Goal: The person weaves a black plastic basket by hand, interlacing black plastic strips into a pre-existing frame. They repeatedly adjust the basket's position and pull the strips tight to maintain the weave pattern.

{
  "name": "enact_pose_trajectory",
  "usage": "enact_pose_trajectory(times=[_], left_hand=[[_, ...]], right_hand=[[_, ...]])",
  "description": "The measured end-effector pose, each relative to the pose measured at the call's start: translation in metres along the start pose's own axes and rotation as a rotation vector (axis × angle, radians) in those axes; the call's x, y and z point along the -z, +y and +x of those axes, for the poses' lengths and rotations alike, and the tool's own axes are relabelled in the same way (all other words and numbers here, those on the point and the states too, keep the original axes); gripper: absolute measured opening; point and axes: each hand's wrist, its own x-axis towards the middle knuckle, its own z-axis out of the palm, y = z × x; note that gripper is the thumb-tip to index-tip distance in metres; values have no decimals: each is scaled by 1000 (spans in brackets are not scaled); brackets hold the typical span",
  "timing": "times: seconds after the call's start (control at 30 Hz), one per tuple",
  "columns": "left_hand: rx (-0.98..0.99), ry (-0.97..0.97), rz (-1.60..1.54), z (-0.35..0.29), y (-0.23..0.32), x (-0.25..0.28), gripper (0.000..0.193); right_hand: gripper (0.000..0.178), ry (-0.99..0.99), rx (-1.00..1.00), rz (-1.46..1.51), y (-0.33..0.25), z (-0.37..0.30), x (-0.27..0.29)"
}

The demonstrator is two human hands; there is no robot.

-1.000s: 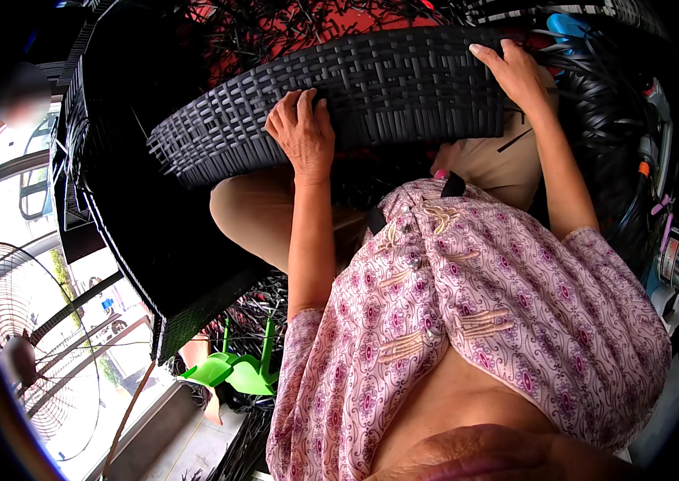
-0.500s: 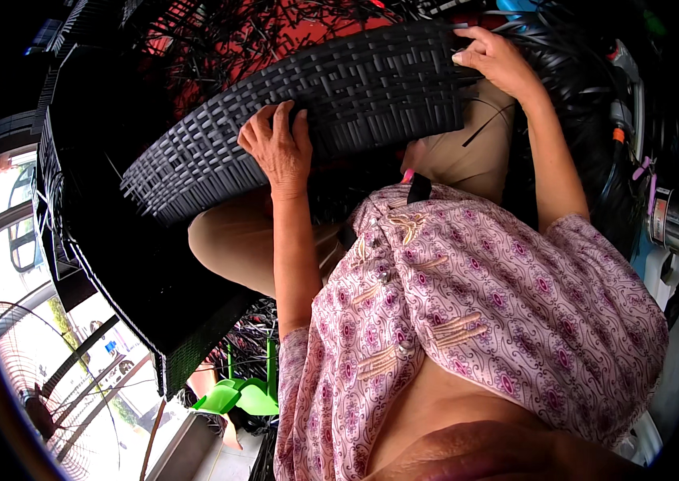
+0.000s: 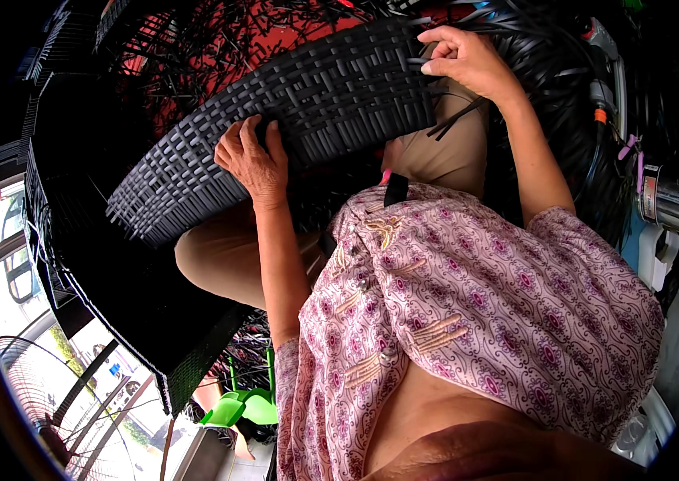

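Note:
A curved black woven panel (image 3: 331, 92) of flat plastic strips lies across my lap, slanting from lower left to upper right. My left hand (image 3: 253, 164) rests on the panel's near side, fingers bent onto the weave and thumb apart. At the panel's right end my right hand (image 3: 468, 64) pinches a black plastic strip (image 3: 418, 61) between thumb and index finger. Loose strip ends (image 3: 458, 120) stick out from the panel's lower right corner. The panel's underside is hidden.
Cut black strips litter a red surface (image 3: 263, 48) behind the panel. A dark woven piece (image 3: 115, 264) stands at left, beside a fan (image 3: 26, 377). Bright green plastic (image 3: 239, 407) lies below it. At right are bundled strips (image 3: 532, 64), a corded tool (image 3: 602, 88) and a shiny metal cylinder (image 3: 676, 200).
The whole view has shifted slightly, with panel and hands appearing farther left. My right thumb and index finger now close around a strip at the panel's end. Loose strips below have moved.

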Motion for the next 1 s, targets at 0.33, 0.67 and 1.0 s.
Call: enact_pose_trajectory(times=[0.33, 0.67, 1.0], left_hand=[[6, 17, 3, -1, 0, -2, 29], [14, 16, 0, -1, 2, -1, 27], [29, 6, 4, -1, 3, 2, 27]], right_hand=[[19, 45, 326, -555, -3, 2, 3], [13, 569, 778, -755, 16, 23, -15], [11, 384, 474, -858, 0, -8, -21]])
